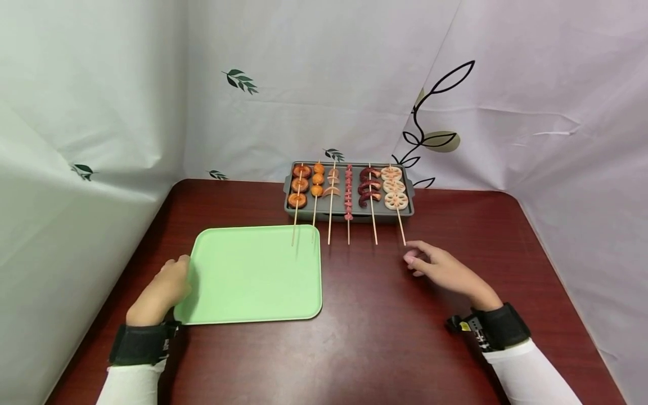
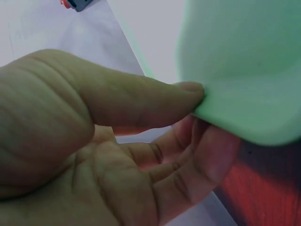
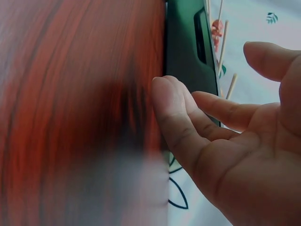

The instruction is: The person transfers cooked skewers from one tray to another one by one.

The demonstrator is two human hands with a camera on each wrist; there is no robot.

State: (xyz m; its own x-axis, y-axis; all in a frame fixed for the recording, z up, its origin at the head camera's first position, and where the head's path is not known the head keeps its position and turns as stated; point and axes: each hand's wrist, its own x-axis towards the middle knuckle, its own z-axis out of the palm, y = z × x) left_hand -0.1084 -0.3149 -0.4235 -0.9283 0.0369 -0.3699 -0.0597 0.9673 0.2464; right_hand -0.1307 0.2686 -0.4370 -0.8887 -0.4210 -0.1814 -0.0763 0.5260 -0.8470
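At the left end of a green tray [image 1: 255, 275], my left hand [image 1: 168, 284] pinches the rim; the left wrist view has the thumb [image 2: 146, 101] on top and fingers underneath. My right hand [image 1: 445, 270] hovers over the table with loosely bent fingers, its fingertips beside the stick end of the lotus root skewer [image 1: 396, 201]. That skewer lies at the right end of a dark grill pan [image 1: 358, 212]. Left of it on the pan are an octopus tentacle skewer [image 1: 369, 187], a skewer of small pink pieces [image 1: 348, 191] and several others. Nothing shows between the right fingers [image 3: 181, 134].
The pan stands at the back of the dark red wooden table [image 1: 379, 349], skewer sticks jutting forward. Two left sticks, including that of the mushroom-like skewer [image 1: 299, 185], overhang the tray's back right corner. White cloth [image 1: 314, 79] with leaf prints surrounds the table behind and at both sides.
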